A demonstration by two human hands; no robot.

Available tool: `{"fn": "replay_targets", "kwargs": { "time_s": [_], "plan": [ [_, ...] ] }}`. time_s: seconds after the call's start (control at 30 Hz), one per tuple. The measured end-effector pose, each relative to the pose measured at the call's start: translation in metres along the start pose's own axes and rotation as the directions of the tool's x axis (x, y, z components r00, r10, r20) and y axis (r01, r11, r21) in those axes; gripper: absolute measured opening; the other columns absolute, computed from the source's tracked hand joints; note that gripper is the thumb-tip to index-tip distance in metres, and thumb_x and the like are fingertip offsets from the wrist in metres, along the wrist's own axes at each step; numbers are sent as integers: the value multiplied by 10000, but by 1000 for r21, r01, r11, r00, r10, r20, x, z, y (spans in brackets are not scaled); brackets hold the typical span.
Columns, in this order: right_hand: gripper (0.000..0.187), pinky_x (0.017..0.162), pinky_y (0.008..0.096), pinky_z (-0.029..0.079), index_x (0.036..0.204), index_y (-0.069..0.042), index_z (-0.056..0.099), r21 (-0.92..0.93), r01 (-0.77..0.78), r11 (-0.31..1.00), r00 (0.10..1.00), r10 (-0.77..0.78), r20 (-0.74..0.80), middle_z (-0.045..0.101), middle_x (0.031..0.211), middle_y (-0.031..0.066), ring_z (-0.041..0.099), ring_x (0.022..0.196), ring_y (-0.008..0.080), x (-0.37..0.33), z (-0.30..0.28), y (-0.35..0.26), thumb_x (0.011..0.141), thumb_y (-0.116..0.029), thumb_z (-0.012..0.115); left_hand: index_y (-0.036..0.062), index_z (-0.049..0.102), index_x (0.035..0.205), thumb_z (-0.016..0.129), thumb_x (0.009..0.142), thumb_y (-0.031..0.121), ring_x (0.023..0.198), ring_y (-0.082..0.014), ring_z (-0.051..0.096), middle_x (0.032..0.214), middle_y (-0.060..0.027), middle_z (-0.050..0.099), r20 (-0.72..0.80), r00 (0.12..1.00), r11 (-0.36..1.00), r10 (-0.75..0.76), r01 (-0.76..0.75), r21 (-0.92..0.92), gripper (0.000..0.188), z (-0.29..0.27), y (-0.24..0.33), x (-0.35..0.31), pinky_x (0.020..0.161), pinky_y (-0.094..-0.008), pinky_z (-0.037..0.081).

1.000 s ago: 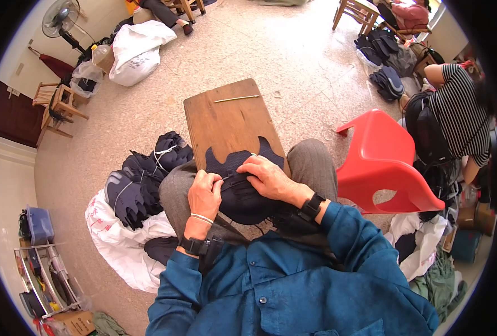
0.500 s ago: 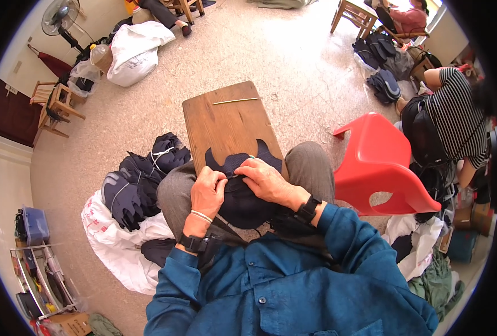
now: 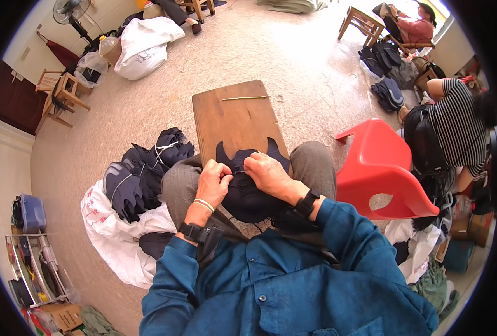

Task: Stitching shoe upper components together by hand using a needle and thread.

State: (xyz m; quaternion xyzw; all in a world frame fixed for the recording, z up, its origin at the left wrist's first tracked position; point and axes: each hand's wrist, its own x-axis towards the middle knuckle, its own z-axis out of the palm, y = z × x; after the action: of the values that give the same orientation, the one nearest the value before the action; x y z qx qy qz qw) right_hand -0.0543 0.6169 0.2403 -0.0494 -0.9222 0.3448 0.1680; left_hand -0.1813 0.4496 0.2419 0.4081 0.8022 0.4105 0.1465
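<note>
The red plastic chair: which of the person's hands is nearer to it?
Right. The right hand rests on the dark fabric piece in the lap, on the side toward the red plastic chair. The left hand grips the fabric's other side, farther away.

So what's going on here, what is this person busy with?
A person sits with a dark fabric piece on their lap, its far edge lying on a small wooden board. Both hands pinch it at one spot: the left hand and the right hand meet near its top edge, as if working on a seam. A thin stick lies on the board's far end. A pile of similar dark pieces sits on a white sack to their left, a red plastic chair to their right.
</note>
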Motion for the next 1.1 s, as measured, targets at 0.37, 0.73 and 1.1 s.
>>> {"fn": "replay_targets", "kwargs": {
  "time_s": [0.37, 0.73, 1.1],
  "plan": [
    [79, 785, 455, 491, 874, -29, 574, 97, 27, 995, 1000, -26, -5, 539, 935, 176, 580, 938, 388, -2, -7, -4, 881, -77, 636, 41, 727, 805, 784, 772, 70, 698, -187, 572, 761, -63, 539, -63, 997, 999, -38, 38, -2, 71, 6, 4, 2, 639, -315, 473],
    [82, 780, 451, 511, 870, -65, 606, -171, 29, 985, 999, -33, -23, 562, 919, 129, 598, 918, 333, 5, 6, 1, 849, -123, 660, 41, 708, 828, 784, 775, 56, 720, -173, 564, 836, -61, 552, 17, 1000, 1000, 4, -4, 13, 94, -3, 1, 1, 650, -303, 463],
    [87, 798, 450, 491, 894, -52, 588, -194, 66, 979, 998, -62, 30, 577, 911, 135, 597, 936, 346, 3, 2, 0, 813, -40, 617, 35, 693, 839, 742, 808, 60, 768, -249, 609, 851, -89, 563, -60, 998, 999, -14, 17, 46, 63, 13, 0, 2, 689, -357, 488]
  ]
}}
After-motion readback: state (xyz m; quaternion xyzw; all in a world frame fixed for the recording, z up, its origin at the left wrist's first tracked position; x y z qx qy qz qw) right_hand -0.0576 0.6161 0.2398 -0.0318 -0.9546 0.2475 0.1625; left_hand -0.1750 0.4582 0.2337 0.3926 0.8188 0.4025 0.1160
